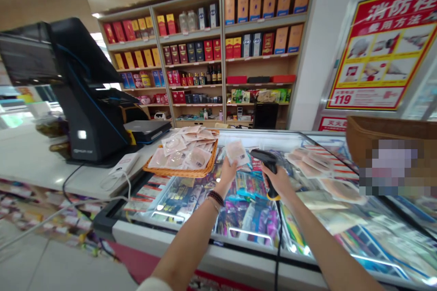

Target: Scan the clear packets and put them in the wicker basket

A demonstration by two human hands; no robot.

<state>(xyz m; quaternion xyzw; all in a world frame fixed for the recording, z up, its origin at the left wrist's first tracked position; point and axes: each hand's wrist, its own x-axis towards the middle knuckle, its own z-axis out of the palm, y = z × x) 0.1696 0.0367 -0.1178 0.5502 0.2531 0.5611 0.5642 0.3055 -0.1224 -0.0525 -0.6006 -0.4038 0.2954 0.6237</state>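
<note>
My left hand (228, 172) is closed on a small flat clear packet (236, 153) with a pale round item inside and a dark printed label facing me. My right hand (277, 179) grips a black barcode scanner (265, 157) by its handle, the scanner's head turned toward the packet, a short gap between them. From the handle a black cable (278, 236) hangs down over the freezer's front edge. Left of my hands, an orange wicker basket (191, 173) holds a heap of similar packets. More packets (309, 162) lie on the glass to the right.
Below my hands is a glass-topped freezer (164, 236) full of colourful packs. At left, a black checkout terminal (88, 100) stands on a white counter (23, 150). A brown box (355, 145) is at right. Shelves (194, 59) of boxed goods line the back wall.
</note>
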